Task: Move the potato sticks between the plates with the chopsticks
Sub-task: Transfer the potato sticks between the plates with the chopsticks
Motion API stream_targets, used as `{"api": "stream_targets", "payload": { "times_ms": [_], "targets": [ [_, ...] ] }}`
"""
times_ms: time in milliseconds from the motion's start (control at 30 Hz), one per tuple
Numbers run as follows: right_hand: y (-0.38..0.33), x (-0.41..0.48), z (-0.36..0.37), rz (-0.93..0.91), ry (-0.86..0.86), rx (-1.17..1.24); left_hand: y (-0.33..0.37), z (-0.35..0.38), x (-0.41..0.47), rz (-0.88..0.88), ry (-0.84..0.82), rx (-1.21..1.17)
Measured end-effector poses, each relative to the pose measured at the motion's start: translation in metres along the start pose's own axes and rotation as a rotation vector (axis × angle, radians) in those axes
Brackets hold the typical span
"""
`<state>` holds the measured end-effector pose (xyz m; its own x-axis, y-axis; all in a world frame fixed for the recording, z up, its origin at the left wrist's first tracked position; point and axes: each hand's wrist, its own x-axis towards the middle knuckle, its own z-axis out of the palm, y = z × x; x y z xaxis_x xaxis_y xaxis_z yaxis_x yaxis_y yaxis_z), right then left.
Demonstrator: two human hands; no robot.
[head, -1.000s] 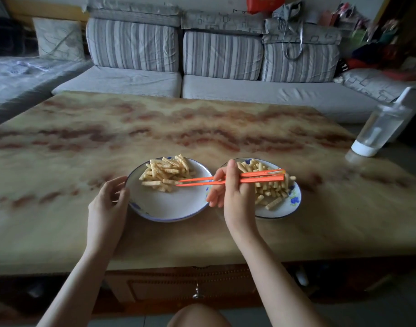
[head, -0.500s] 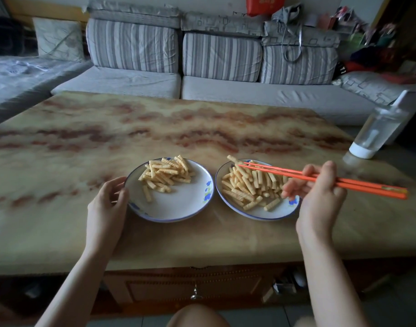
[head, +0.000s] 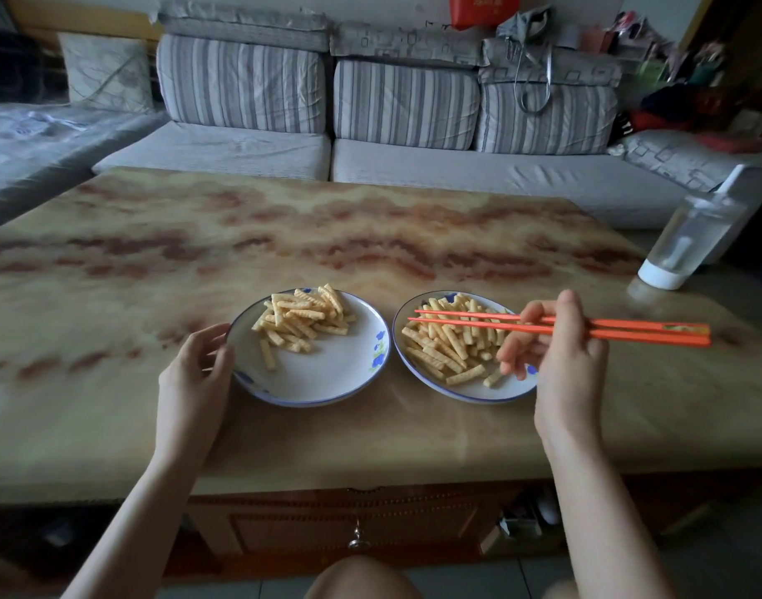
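Right hand [head: 560,352] pinches chopsticks [head: 543,327], tips apart and empty over potato sticks [head: 448,348] on right plate [head: 469,397], near counter [head: 370,447] front edge. Left hand [head: 193,378], loosely curved, touches left plate [head: 327,373] rim. Risk: a shallow pinch drops a stick between the plates.

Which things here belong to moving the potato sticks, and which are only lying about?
For the job: orange chopsticks in the right hand, left plate with the left hand at its rim, right plate, potato sticks on both.
Lying about: clear bottle on the table, striped sofa cushions, red bag.
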<state>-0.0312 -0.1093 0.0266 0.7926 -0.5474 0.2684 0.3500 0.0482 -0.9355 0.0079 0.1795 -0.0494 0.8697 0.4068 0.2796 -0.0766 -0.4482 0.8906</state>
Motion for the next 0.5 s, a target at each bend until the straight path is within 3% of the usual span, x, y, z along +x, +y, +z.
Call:
{"api": "stream_targets", "payload": {
  "times_ms": [267,500],
  "targets": [
    [0.029,-0.034,0.054,0.000,-0.346,-0.021,0.000,-0.001,0.000,0.000,0.000,0.005],
    [0.039,-0.046,0.075,-0.034,-0.465,-0.031,-0.001,0.000,0.000,0.007,0.005,0.019]
  ]
}}
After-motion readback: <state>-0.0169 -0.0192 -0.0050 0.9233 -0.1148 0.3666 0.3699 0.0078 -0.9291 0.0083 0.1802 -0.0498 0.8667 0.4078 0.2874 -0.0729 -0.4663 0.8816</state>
